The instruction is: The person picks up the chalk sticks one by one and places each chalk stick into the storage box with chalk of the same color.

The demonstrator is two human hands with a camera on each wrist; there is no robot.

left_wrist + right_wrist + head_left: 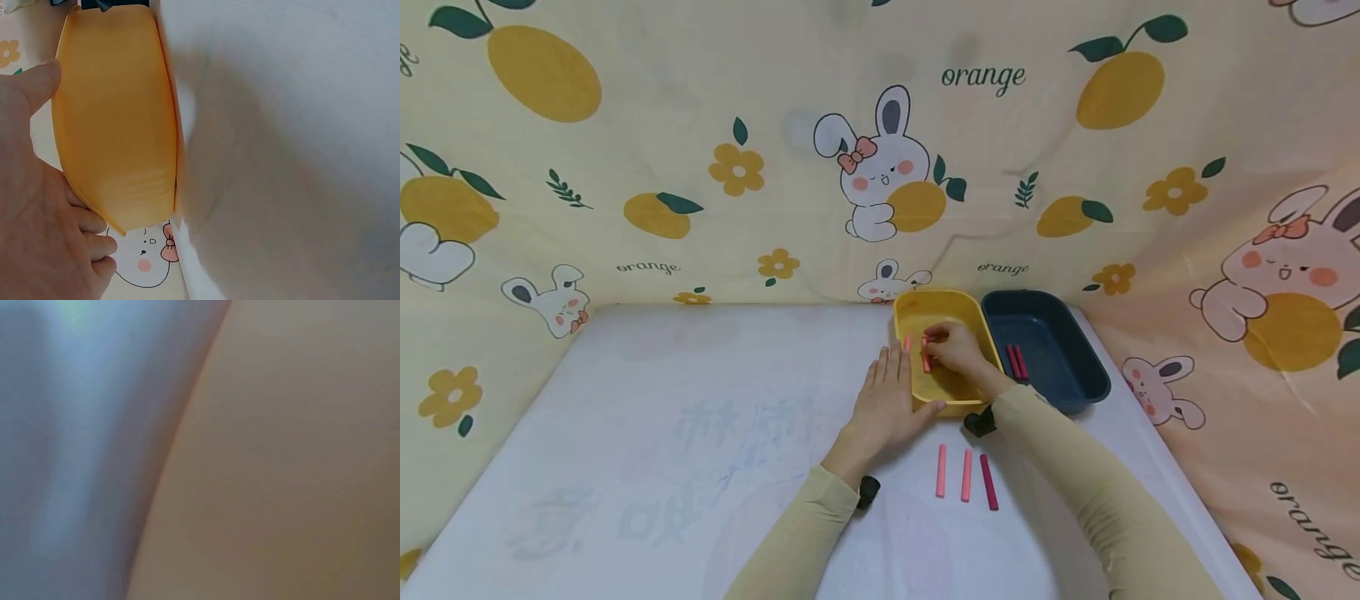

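My right hand (957, 348) is inside the yellow tray (942, 407), pinching a light pink chalk-like stick (927, 357). Another pink stick (907, 343) shows at the tray's left side, partly hidden by my left fingertips. My left hand (887, 408) rests against the tray's near left corner with straight fingers; in the left wrist view its thumb (42, 84) touches the rim. On the table in front lie two light pink sticks (941, 472) and one dark red stick (989, 482). The right wrist view is blurred, filled mostly by a tan surface.
A dark blue tray (1075, 367) stands right against the yellow one, with two dark red sticks (1017, 362) inside. Behind the white table (647, 400) hangs a cloth printed with rabbits and oranges (820, 50). Both wrists wear black straps (868, 492).
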